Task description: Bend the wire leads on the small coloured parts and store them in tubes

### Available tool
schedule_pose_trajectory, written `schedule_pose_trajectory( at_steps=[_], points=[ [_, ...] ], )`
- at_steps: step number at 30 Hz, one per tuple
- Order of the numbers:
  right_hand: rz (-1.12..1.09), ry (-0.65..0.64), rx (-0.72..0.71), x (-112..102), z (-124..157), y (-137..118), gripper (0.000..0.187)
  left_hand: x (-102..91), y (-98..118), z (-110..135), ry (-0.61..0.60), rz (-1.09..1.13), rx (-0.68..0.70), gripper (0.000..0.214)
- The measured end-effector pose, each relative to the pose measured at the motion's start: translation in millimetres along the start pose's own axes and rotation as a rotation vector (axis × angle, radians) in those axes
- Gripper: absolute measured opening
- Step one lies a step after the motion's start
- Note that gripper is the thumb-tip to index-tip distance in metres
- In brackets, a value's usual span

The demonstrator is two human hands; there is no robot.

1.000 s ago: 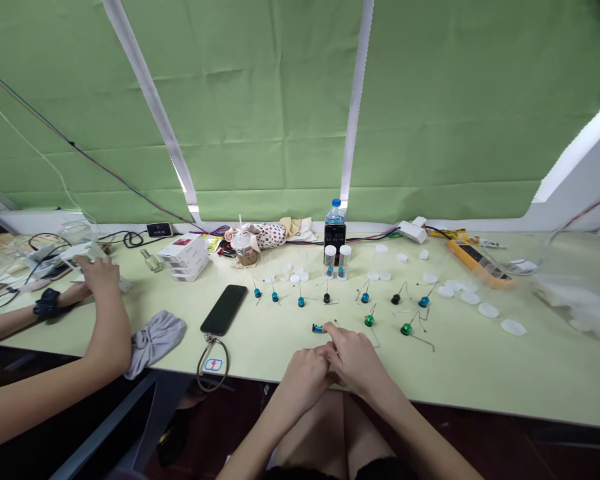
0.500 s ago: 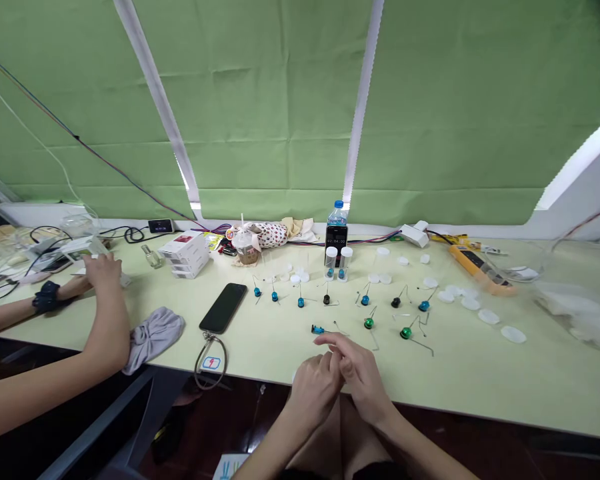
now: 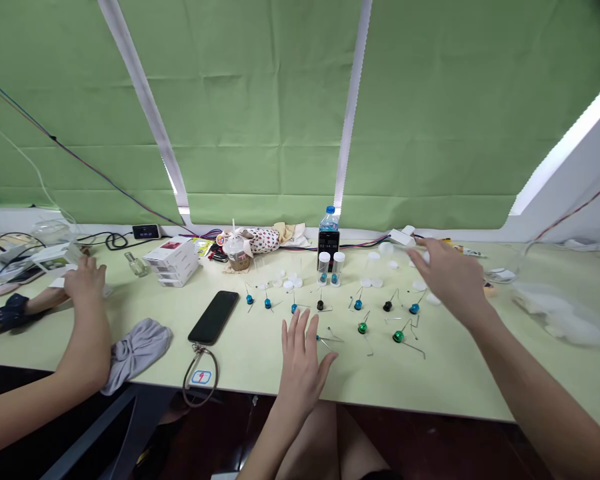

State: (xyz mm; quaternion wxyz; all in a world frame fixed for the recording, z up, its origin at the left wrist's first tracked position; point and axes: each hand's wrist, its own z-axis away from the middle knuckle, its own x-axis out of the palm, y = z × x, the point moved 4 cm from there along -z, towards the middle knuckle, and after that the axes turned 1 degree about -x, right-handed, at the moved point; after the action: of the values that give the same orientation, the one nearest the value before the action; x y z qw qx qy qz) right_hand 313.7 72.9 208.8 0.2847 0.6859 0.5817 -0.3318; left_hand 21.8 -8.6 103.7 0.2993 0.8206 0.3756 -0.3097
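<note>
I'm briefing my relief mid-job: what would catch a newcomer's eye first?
A green covering dominates the picture's upper half. Small wired pieces, blue, black and green, lie mid-way on the pale table. The right hand is out toward the back; the left hand is spread nearer the front.

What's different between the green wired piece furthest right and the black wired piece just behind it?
The green piece has a shiny green body, while the black piece looks dark all over.
The green piece sits closer to the table's front edge; the black piece sits further back.
Both rest on the table with thin metal wires sticking out.
</note>
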Motion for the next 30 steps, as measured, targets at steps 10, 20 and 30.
schedule_pose_trajectory(
  at_steps=[10, 20, 30],
  points=[
    [-0.018, -0.436, -0.061, 150, -102, 38, 0.036, 15.9, -16, 16, -0.047, 0.045, -0.084, 0.055],
    [-0.271, -0.485, -0.099, 154, -121, 6, 0.041, 8.8, -13, 9, 0.003, -0.007, -0.036, 0.045],
    [-0.643, -0.431, -0.435, -14, -9, -96, 0.054, 1.8, 23, -85, 0.034, 0.027, 0.032, 0.037]
  ],
)
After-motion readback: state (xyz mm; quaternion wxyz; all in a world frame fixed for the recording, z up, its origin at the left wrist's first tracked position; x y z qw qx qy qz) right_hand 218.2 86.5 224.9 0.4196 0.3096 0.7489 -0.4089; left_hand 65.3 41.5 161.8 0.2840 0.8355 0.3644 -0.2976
